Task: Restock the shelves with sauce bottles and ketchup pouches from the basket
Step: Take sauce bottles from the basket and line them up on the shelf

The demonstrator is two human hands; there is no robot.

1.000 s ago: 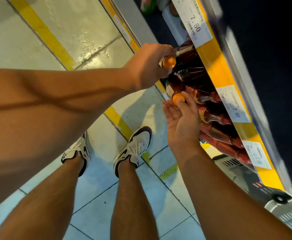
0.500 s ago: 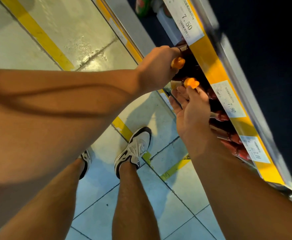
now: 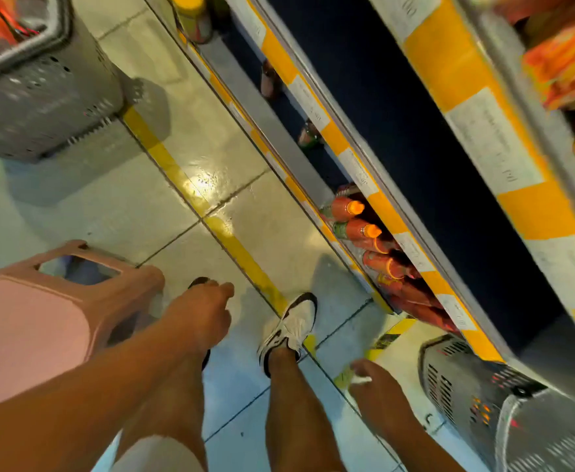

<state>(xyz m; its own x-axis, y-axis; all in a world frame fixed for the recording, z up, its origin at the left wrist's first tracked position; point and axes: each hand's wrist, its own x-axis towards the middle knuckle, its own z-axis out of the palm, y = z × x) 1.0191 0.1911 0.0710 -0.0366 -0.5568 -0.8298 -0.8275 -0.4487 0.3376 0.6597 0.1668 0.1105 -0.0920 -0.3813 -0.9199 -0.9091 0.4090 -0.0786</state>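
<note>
While bottles fill the shelf — both hands hang free.

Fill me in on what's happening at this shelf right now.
A person stands in a shop aisle restocking a low shelf. Neither the left hand nor the right hand holds anything; both hang over the floor, away from the shelf. A row of sauce bottles with orange caps lies on that shelf. One grey basket sits by the right hand, another grey basket stands further up the aisle, and a pink stool is at the left.
</note>
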